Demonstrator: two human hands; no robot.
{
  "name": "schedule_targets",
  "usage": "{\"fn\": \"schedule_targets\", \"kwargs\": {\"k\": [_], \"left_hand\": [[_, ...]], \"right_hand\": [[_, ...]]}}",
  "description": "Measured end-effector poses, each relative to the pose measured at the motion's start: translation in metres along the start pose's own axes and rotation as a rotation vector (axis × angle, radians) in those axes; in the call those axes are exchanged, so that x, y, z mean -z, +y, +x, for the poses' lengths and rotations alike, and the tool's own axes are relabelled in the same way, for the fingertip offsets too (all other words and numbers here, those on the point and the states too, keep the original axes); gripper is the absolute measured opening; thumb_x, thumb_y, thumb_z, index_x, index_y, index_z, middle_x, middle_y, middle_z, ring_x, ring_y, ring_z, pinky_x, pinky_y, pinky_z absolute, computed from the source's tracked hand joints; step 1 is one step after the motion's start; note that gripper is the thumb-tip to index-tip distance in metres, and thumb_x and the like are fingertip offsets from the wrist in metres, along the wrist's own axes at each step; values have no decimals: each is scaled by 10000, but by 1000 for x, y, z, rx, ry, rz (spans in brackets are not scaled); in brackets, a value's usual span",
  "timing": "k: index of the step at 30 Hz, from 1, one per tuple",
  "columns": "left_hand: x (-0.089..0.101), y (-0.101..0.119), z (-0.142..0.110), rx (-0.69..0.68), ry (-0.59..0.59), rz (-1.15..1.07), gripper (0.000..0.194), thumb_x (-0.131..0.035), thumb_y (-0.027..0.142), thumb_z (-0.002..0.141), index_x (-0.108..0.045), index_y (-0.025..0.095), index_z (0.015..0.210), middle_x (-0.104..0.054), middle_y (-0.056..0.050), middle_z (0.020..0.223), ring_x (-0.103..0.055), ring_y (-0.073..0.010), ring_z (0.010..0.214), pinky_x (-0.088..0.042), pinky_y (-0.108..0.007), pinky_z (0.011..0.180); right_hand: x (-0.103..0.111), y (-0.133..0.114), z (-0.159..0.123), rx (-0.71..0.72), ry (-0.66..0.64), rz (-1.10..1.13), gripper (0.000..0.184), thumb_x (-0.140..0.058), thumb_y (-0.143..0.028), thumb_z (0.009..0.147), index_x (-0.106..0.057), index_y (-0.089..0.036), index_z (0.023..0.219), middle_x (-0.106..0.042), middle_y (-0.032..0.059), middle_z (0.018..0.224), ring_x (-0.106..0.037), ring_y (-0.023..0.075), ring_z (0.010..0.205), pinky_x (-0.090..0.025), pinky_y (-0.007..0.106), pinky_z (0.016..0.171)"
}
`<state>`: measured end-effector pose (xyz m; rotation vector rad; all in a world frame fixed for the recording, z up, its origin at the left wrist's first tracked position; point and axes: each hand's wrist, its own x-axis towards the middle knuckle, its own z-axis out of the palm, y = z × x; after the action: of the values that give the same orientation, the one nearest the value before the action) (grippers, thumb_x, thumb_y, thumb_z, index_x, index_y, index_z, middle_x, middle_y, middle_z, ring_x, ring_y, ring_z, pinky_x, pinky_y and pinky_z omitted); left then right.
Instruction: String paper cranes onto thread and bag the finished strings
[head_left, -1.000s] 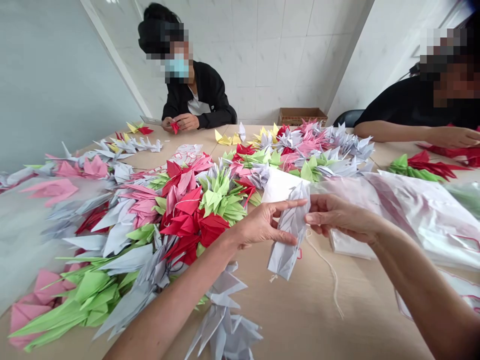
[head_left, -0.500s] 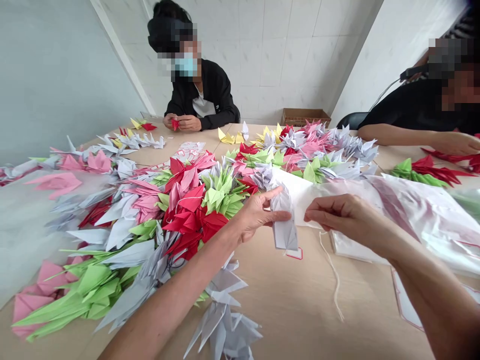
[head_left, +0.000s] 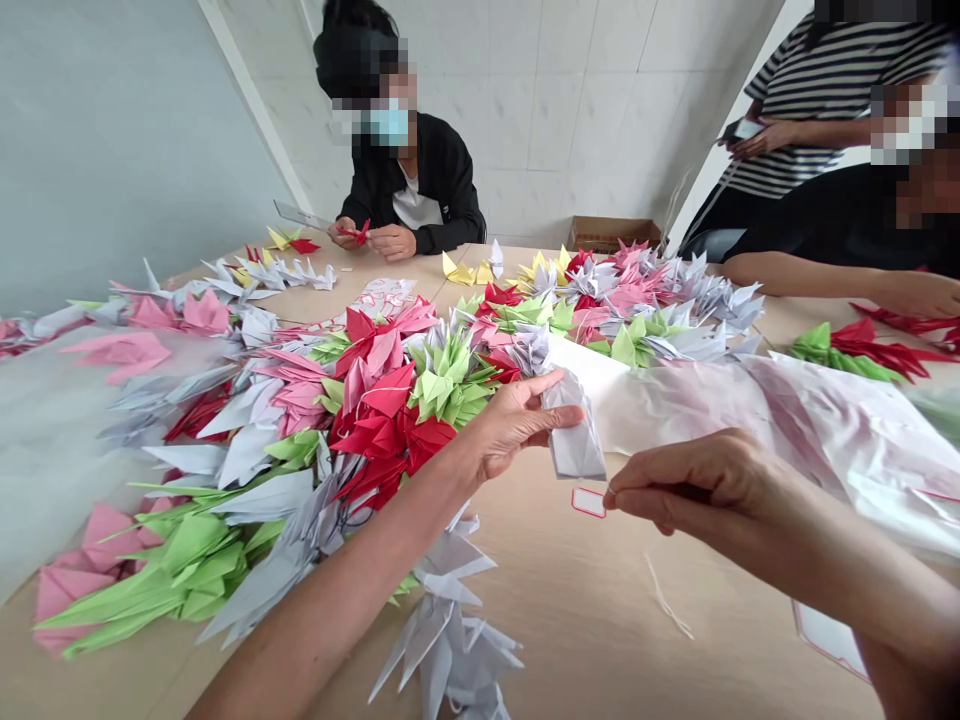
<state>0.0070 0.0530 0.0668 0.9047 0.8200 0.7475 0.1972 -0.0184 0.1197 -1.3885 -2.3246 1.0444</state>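
My left hand (head_left: pixel 517 420) grips a flat folded pale grey paper piece (head_left: pixel 576 440), with the thumb across its front. To its right, my right hand (head_left: pixel 675 490) is closed in a pinch, a tiny white bit showing at the fingertips. A white string (head_left: pixel 667 600) trails onto the table below this hand; its upper part is hidden. A small red-edged label (head_left: pixel 589 502) lies beside the right fingertips. Close to my left forearm is a heap of folded paper cranes, with red cranes (head_left: pixel 397 440) and green cranes (head_left: pixel 450 375) in it.
Grey cranes (head_left: pixel 457 640) hang together near the front edge. A white plastic bag (head_left: pixel 817 420) lies at right. Across the table (head_left: pixel 555 620), a masked person (head_left: pixel 442 180) handles red paper. Two more people are at right, one in a striped shirt (head_left: pixel 817 110). A cardboard box (head_left: pixel 611 233) stands behind.
My right hand has moved down and slightly left, to just beside the lower edge of the paper piece. My left hand keeps its hold. The striped-shirt person shows more fully.
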Motion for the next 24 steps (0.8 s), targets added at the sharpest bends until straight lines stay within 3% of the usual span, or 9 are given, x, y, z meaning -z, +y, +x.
{"fn": "schedule_targets", "kwargs": {"k": [4,10,15,19,24], "left_hand": [[1,-1,0,0,8,6,829,-796,238,625,-407,210,1356,-658,-67,1035,-594,-104,778,-467,-221,725],[-2,-4,2,-59,48,39,846,-795,257,615,-400,205,1362,-632,-81,1110,-586,-116,804,-474,-229,713],[-8,-7,-2,-189,135,297,937,-784,263,591,-322,220,1405,-629,-70,1071,-559,-139,764,-453,-218,617],[-14,-10,-9,-286,39,583,829,-716,240,647,-350,281,1390,-667,-17,935,-503,-114,630,-413,-207,570],[-24,-6,-18,-277,-157,578,641,-600,318,784,-374,272,1382,-661,-40,921,-352,-71,519,-297,-194,490]], "right_hand": [[-3,-1,1,11,-5,-10,313,-464,-405,888,-687,-206,799,-587,-18,631,-465,78,542,-346,187,492],[-16,-9,3,39,79,-152,329,-482,-305,876,-598,-185,592,-489,-29,501,-384,71,456,-276,205,435],[-30,-18,2,89,171,-299,338,-446,-274,892,-632,-192,621,-564,11,516,-473,102,459,-307,227,462],[-28,-14,5,109,176,-386,296,-456,-244,889,-652,-189,674,-597,21,549,-516,114,481,-329,230,497],[-9,3,10,96,303,-427,184,-527,-217,860,-661,-190,737,-620,3,616,-530,108,532,-316,227,517]]}}
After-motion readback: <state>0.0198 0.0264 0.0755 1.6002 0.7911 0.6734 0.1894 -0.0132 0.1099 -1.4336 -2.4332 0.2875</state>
